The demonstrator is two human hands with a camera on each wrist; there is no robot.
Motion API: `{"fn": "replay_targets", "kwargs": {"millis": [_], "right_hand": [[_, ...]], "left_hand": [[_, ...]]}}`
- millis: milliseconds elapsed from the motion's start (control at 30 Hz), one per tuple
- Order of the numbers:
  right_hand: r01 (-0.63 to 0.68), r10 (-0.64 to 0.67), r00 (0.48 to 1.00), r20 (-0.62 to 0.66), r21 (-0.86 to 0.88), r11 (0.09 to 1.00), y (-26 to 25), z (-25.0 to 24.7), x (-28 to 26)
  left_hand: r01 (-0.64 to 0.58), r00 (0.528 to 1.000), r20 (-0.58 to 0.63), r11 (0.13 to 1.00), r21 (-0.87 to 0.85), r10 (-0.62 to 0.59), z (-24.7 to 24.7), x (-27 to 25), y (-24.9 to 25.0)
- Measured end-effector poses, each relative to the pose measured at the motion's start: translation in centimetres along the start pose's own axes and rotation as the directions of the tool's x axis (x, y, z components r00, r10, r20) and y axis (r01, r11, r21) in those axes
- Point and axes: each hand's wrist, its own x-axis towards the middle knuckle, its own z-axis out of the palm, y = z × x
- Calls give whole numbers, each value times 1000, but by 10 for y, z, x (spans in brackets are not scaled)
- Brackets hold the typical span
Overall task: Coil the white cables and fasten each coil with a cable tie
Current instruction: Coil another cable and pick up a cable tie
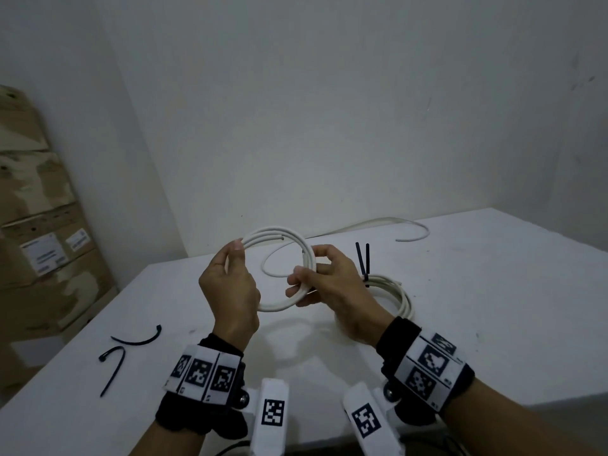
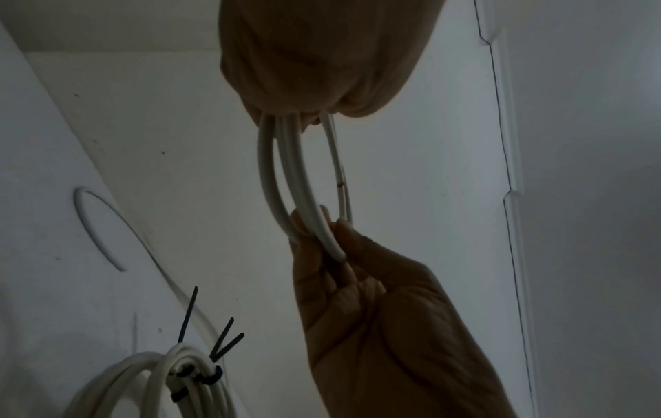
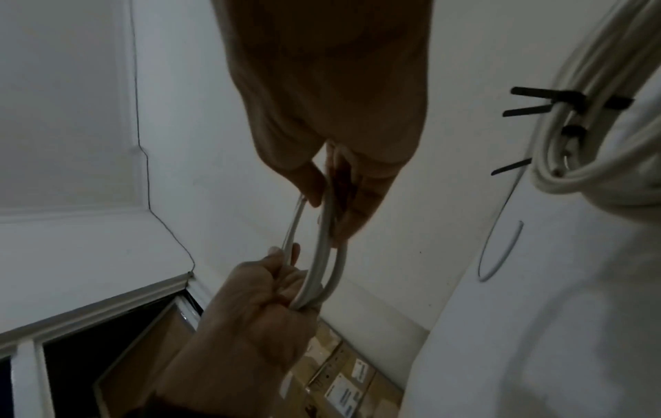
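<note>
Both hands hold one coil (image 1: 283, 268) of white cable in the air above a white table (image 1: 477, 307). The left hand (image 1: 228, 291) grips the coil's left side, fingers curled round the strands and thumb near the top. The right hand (image 1: 324, 281) pinches the coil's right side between thumb and fingers. This hand also seems to hold something thin and dark against the strands, perhaps a tie, but it is too small to tell. The coil has about three turns, and one cut end shows near its top. No tie can be seen fastened round it.

Just right of the right hand, a finished bundle (image 1: 393, 297) of white cable lies on the table. Black ties (image 1: 363, 261) are cinched round it, with their tails sticking upward. The wrist views show at least three ties there, so more than one coil may be stacked, though the count is unclear.

At the far right of the table lies a loose cable (image 1: 411, 233), uncoiled. Another loose white curve (image 1: 279, 258) shows on the table through the held coil. On the near left lie two spare ties (image 1: 128, 350), black and unused. Cardboard boxes (image 1: 39, 225) stand at the far left, beyond the table.

By the look of things the task is partly done: some cable is coiled and tied, the held coil is wound but needs its tie, and at least one loose cable waits.
</note>
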Motion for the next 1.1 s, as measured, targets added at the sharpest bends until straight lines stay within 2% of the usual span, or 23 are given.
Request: {"fn": "replay_targets", "kwargs": {"millis": [67, 167, 200, 233, 300, 400, 533, 667, 733, 800, 933, 1033, 1100], "right_hand": [[65, -65, 998, -13, 45, 997, 0, -2, 1], [72, -71, 997, -11, 236, 969, 0, -3, 1], [77, -75, 997, -16, 247, 966, 0, -4, 0], [88, -84, 996, -29, 206, 975, 1, -5, 0], [112, -112, 993, -35, 6, 994, 1, -8, 0], [101, -105, 994, -1, -265, 959, -4, -16, 0], [99, -98, 995, 21, -365, 926, -21, -18, 2], [100, -72, 994, 87, -391, 915, -30, -14, 8], [96, -47, 988, 144, -358, 929, -29, -13, 8], [79, -40, 988, 146, -274, 958, -26, -11, 8], [64, -54, 994, 92, -120, 991, -13, -9, 10], [12, -12, 1000, -9, 5, 1000, -8, -12, 14], [-16, 17, 999, -34, 35, 999, -8, -14, 17]], "left_hand": [[28, 1000, 13, 999, -42, -27, 2, -3, 2], [75, 996, 44, 995, -72, -72, 7, -4, 7], [79, 995, 63, 994, -75, -74, 8, -3, 8], [75, 994, 89, 995, -70, -69, 7, -3, 9], [54, 986, 158, 998, -30, -48, 3, -1, 10], [9, 965, 261, 999, 50, -21, -4, 2, 11], [-43, 921, 389, 992, 116, -6, -8, 2, 16], [-65, 853, 520, 978, 197, -48, -10, -2, 21], [-52, 844, 532, 977, 208, -68, -10, -4, 22], [6, 857, 506, 982, 190, -103, -9, -5, 23], [85, 838, 515, 975, 205, -181, -11, -3, 25], [154, 807, 525, 955, 255, -270, -20, -1, 25], [203, 799, 529, 956, 211, -286, -24, -3, 22]]}}
